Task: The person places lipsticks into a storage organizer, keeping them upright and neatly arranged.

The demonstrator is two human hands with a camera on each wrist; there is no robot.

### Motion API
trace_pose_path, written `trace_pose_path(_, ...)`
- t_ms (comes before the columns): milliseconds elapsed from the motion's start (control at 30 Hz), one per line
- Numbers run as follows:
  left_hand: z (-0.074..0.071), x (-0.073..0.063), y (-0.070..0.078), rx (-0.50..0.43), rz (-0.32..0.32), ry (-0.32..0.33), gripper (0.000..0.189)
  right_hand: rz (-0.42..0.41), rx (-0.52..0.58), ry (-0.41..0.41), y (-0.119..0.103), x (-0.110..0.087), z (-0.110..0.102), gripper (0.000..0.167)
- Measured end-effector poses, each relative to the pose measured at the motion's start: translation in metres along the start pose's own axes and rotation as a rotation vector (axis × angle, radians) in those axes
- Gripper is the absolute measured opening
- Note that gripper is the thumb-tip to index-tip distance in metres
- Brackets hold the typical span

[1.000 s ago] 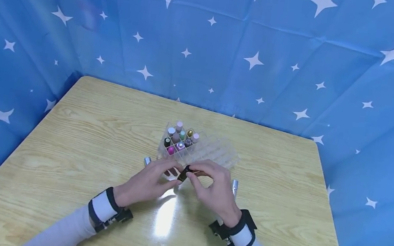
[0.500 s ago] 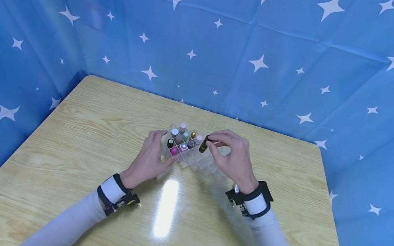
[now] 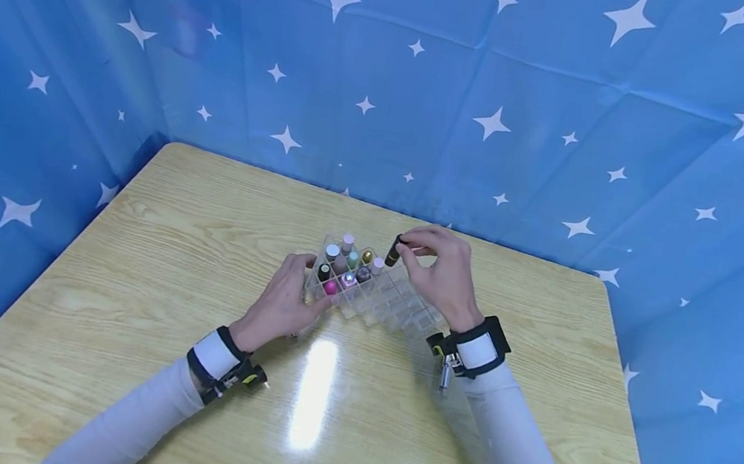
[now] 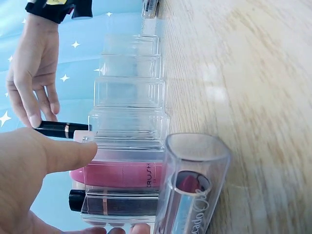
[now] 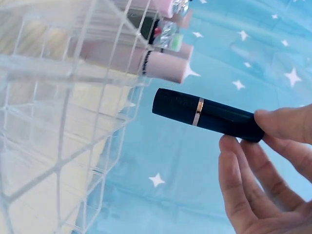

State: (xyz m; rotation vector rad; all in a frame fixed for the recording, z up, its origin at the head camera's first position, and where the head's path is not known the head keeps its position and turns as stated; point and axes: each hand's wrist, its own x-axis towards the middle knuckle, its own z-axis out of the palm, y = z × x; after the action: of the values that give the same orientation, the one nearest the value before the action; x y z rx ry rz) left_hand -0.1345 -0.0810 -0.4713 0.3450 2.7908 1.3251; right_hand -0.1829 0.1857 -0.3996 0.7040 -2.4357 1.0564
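Note:
My right hand [image 3: 441, 268] pinches a black lipstick tube [image 5: 214, 117] with a thin gold band by one end, between thumb and fingertips. The tube hangs tilted above the back edge of a clear compartmented lipstick organizer [image 3: 404, 307], apart from it. Around the organizer's left end, my left hand [image 3: 278, 302] holds with the thumb in front and the fingers round the far side. Several lipsticks stand in the left compartments, among them a magenta one [image 3: 331, 287] and a black one [image 3: 323, 272]. Bare compartments of the organizer show on the right.
A clear-cased lipstick [image 4: 192, 195] stands on the table right beside the organizer in the left wrist view. A silver tube [image 3: 445, 375] lies under my right wrist. The wooden table [image 3: 201, 241] meets a blue star-patterned curtain [image 3: 427, 137] behind.
Both hands held the black lipstick tube at first. My left hand has moved onto the organizer's left end. The right hand has carried the tube up and back over the organizer.

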Motion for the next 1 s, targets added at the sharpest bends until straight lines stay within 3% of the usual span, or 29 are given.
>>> trace_pose_path(633,-0.001,0.0,0.0,-0.003,-0.024,-0.025,0.081,0.156,-0.008,-0.13,0.024,-0.005,0.021,0.01)
trace_pose_path(1000,-0.002,0.0,0.0,0.003,-0.024,-0.028,0.082,0.191,-0.028,-0.142,0.031,-0.009,0.027,0.01)
